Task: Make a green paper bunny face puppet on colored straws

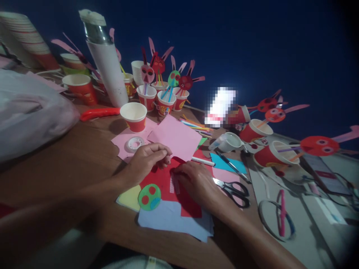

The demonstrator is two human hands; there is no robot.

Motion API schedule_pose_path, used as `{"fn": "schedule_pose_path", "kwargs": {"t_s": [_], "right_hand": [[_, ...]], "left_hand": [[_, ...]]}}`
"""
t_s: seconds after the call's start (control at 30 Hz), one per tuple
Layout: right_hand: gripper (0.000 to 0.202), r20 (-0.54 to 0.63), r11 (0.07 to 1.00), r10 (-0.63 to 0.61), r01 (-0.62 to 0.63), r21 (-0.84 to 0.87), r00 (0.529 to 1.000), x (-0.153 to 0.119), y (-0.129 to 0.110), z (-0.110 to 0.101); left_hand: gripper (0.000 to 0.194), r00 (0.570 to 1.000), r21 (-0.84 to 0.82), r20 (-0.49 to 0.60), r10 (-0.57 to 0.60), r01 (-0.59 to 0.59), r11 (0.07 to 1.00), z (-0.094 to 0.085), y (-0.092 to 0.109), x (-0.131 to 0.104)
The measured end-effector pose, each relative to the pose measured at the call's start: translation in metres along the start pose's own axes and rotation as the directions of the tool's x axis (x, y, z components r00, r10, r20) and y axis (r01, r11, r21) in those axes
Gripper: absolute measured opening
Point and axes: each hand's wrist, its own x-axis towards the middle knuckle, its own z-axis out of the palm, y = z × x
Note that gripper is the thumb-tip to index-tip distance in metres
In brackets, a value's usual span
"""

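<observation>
My left hand point(150, 158) hovers over the red paper point(157, 177), fingers curled and thumb pressed to the fingertips. Whatever it may pinch is too small to make out. To its right, my right hand point(198, 179) has its fingertips closed at the upper end of narrow pink paper strips point(174, 185) lying on the red sheet. Below the hands sits a round green paper face point(149, 197) with red eyes and a blue mouth. Black-handled scissors point(234, 190) lie beside my right wrist. A pink sheet point(178, 136) and a white tape roll point(134, 143) are just beyond my fingers.
Paper cups with paper rabbit heads point(166, 99) stand at the back; more cups point(255, 130) lean at right. A white tumbler point(106, 71), a plain cup point(134, 116) and a plastic bag point(33, 112) occupy the left. A pen point(232, 166) rests on blue paper.
</observation>
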Motion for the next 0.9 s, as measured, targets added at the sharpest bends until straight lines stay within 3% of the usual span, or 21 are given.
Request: {"fn": "schedule_pose_path", "kwargs": {"t_s": [0.47, 0.63, 0.73, 0.9], "right_hand": [[0.019, -0.002, 0.996, 0.063, -0.063, -0.071, 0.998, 0.001, -0.001, 0.002], [0.012, -0.024, 0.977, 0.104, -0.098, 0.188, 0.994, -0.003, 0.003, -0.007], [0.011, 0.003, 0.870, 0.163, -0.145, 0.472, 0.987, -0.004, 0.003, -0.014], [0.017, 0.145, 0.556, 0.291, -0.291, 0.778, 0.946, -0.001, 0.001, -0.021]], "left_hand": [[0.014, 0.999, -0.003, 0.032, -0.014, 0.014, 1.000, 0.000, -0.003, 0.000], [0.014, 0.999, 0.032, 0.036, -0.031, 0.030, 0.999, 0.001, -0.004, 0.000], [0.016, 0.997, 0.074, 0.043, -0.065, 0.062, 0.995, 0.003, -0.002, -0.001], [0.025, 0.973, 0.194, 0.151, -0.173, 0.143, 0.971, 0.005, 0.001, -0.006]]}}
